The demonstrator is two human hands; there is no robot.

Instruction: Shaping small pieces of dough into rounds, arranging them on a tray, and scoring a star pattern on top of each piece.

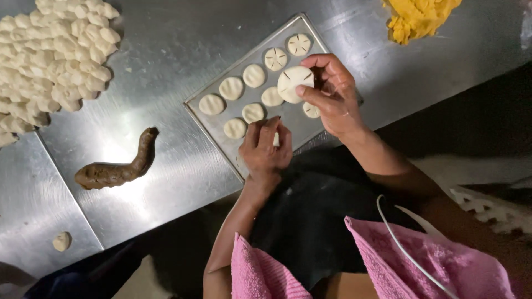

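My right hand (334,97) holds a round flat dough disc (293,83) scored with short radial cuts, just above the metal tray (293,128). My left hand (265,147) is closed on a small white piece (276,139), at the tray's near edge. On the tray lie several pale dough rounds (231,88) in two rows; two at the far end (275,58) bear the same cut marks.
The tray sits on a steel worktop (166,55). A heap of small white dough pieces (52,55) lies at the far left, a brown dough roll (119,169) nearer, a stray dough lump (61,241) at the front, yellow dough (418,16) top right. A pink towel (421,260) covers my lap.
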